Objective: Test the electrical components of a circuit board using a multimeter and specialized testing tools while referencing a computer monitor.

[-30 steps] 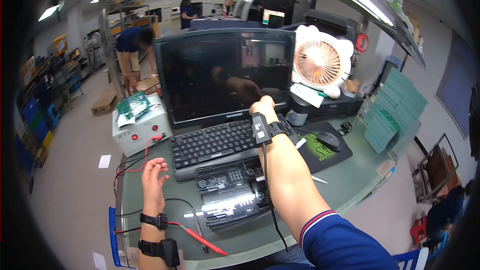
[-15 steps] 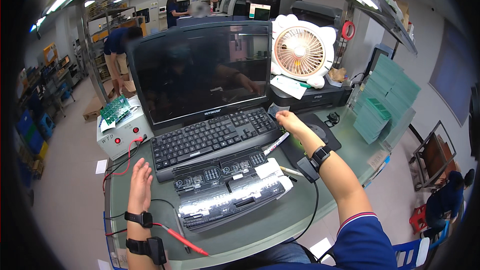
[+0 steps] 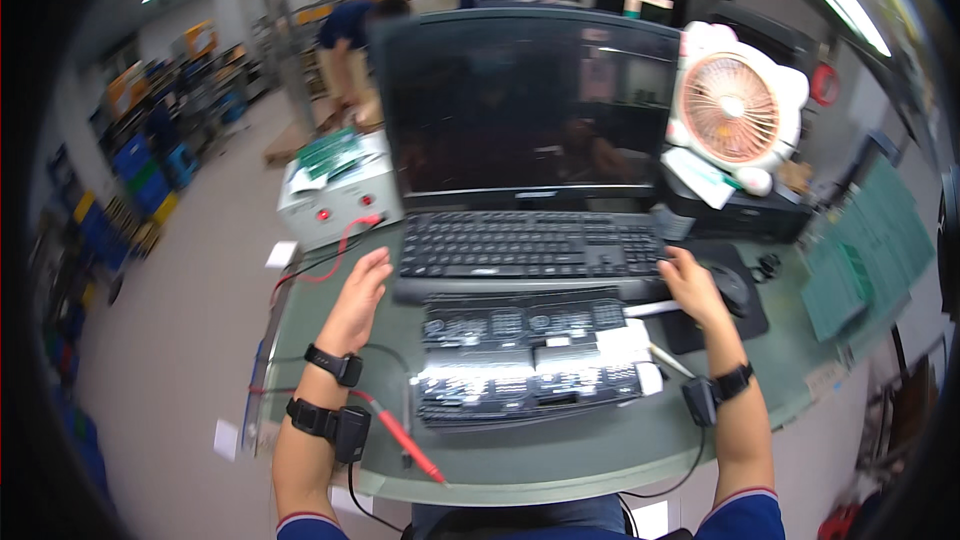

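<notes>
desk [image 3: 560,460] bore an open laptop [image 3: 530,140] | dark board [image 3: 530,355] lay just in front of laptop | left hand [image 3: 358,292] flat, fingers spread, left of laptop | right hand [image 3: 692,285] loosely curled at laptop's right corner, pinching nothing | step looked like steadying laptop; next move likely called for firm two-handed hold

- A large dark rectangular laptop screen [image 3: 525,105] stands switched off behind the black keyboard, reflecting the room.
- White rectangular labels [image 3: 625,342] sit on the black panels lying before the keyboard.
- A small lit monitor [image 3: 643,4] glows far behind.
- White paper slips [image 3: 282,255] lie on the floor, left of the table.
</notes>
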